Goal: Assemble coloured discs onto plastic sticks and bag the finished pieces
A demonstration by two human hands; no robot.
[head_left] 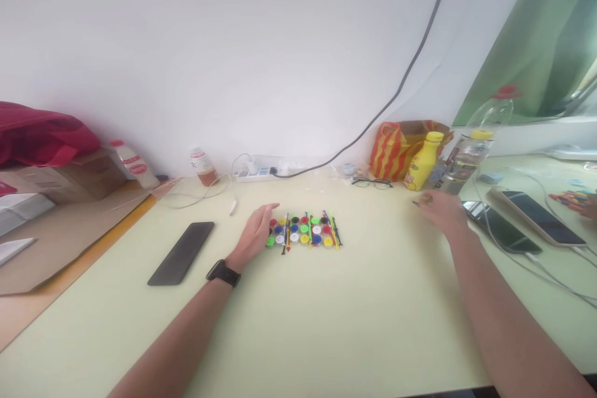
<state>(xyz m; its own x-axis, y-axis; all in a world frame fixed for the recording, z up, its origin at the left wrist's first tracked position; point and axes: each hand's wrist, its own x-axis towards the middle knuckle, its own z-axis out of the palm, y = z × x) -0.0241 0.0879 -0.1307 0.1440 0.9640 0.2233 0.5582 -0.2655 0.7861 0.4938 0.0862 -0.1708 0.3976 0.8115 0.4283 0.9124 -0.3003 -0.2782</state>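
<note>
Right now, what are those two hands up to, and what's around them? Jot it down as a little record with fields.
Left hand: the hand has outstretched fingers at the left edge of the round pieces; contact unclear
Left wrist: black watch
Right hand: the hand has a small dark item at its fingertips, too blurred to identify
Centre: multicoloured round pieces in rows, with thin coloured sticks among them
Left side: dark smartphone
Behind: eyeglasses, yellow bottle, striped bag

The light is bright and even — the wall (pixel 209 62) looks pale, with little texture. The right hand (pixel 441 212) is slightly blurred — toward the edges, shapes become stretched.
</note>
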